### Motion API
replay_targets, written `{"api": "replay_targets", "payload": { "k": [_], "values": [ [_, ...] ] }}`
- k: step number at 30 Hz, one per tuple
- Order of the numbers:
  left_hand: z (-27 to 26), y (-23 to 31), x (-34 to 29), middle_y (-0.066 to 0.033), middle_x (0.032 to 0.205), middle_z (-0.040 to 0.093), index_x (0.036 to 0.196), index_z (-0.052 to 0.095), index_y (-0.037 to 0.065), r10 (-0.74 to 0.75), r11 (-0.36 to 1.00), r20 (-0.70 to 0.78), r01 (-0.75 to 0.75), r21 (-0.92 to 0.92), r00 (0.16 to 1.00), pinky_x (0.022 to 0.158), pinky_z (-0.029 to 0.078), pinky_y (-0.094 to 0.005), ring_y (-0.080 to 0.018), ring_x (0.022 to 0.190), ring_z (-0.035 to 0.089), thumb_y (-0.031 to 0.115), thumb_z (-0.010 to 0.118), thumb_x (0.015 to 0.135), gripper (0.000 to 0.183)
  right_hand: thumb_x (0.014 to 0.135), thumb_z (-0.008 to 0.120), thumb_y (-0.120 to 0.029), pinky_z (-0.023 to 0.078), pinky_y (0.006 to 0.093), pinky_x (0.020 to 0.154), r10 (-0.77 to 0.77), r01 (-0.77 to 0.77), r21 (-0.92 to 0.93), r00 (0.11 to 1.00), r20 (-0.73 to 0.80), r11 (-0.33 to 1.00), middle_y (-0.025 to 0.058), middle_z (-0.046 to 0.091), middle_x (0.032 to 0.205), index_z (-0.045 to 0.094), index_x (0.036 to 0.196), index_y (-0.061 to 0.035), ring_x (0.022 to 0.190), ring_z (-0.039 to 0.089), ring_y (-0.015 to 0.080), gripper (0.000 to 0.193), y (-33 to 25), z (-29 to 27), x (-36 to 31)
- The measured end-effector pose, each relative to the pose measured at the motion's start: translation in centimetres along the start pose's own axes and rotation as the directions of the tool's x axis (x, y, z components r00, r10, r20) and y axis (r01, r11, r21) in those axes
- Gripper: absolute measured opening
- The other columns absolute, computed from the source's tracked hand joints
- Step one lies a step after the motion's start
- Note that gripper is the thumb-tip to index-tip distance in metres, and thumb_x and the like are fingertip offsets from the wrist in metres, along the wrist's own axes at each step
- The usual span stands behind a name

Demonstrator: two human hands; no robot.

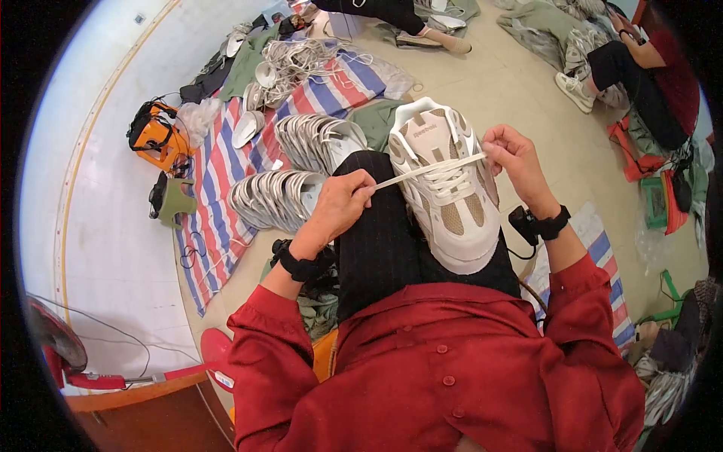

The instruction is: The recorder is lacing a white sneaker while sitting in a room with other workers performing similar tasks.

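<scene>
A white and beige sneaker (468,233) rests on my lap, its toe toward me and its tongue pointing away. Pale laces (449,183) cross over its front. My left hand (340,202), left of the shoe, pinches one lace end and pulls it out taut. On the right, my right hand (517,160) is closed on the other lace end just beside the shoe's collar. The lace stretches in nearly a straight line between both hands. Black bands with small devices sit around my wrists.
Two rows of nested shoe uppers (263,197) lie left of my knees on a striped sheet (215,248). Behind them is a heap of loose laces (297,64). An orange stool (160,137) and a green stool (178,202) stand left. Another person (640,83) sits at far right.
</scene>
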State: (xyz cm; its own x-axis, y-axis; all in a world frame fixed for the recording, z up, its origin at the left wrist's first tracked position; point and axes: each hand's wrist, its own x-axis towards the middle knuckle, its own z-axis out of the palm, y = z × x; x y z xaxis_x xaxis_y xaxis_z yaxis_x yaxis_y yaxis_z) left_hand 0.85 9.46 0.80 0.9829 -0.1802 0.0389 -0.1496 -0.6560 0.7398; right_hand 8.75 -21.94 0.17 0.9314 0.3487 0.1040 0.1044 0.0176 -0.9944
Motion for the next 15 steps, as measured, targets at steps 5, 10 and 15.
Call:
{"api": "replay_targets", "payload": {
  "k": [5, 10, 15],
  "values": [
    [-0.1, -0.1, -0.2, -0.0049, 0.059, 0.057, 0.083, 0.059, 0.001, 0.009, 0.999, 0.004, -0.009, 0.049, 1.0, 0.051, 0.043, -0.0283, -0.0131, 0.053, 0.054, 0.007, 0.056, 0.087, 0.008, 0.088, 0.059, -0.009, 0.04, 0.0184, 0.054, 0.01, -0.005, 0.129, 0.999, -0.037, 0.992, -0.003, 0.055, 0.07, 0.058, 0.093, -0.0043, 0.058, 0.048, 0.004, 0.007, 0.1, 0.1, 1.9],
    [-0.5, -0.7, -0.9, -0.0078, 0.058, 0.056, 0.082, 0.058, 0.002, 0.006, 0.989, 0.002, -0.006, 0.147, 1.0, 0.051, 0.043, -0.031, -0.0183, 0.052, 0.055, 0.008, 0.055, 0.087, 0.008, 0.087, 0.061, -0.009, 0.038, 0.0188, 0.05, 0.07, -0.066, 0.226, 0.997, -0.01, 0.972, -0.0036, 0.052, 0.066, 0.054, 0.09, -0.0068, 0.054, 0.046, 0.0048, 0.008, 2.1, -0.6, 3.0],
    [-0.1, -1.3, -1.4, -0.0171, 0.066, 0.06, 0.081, 0.057, 0.005, 0.026, 0.978, -0.025, -0.02, 0.209, 0.999, 0.058, 0.046, -0.0435, -0.0374, 0.064, 0.06, 0.012, 0.057, 0.083, 0.007, 0.086, 0.062, -0.009, 0.037, 0.0191, 0.049, 0.125, -0.119, 0.292, 0.992, -0.002, 0.949, -0.003, 0.051, 0.063, 0.05, 0.087, -0.0092, 0.052, 0.046, 0.0058, 0.012, 3.3, -1.0, 3.0]
  ]
}}
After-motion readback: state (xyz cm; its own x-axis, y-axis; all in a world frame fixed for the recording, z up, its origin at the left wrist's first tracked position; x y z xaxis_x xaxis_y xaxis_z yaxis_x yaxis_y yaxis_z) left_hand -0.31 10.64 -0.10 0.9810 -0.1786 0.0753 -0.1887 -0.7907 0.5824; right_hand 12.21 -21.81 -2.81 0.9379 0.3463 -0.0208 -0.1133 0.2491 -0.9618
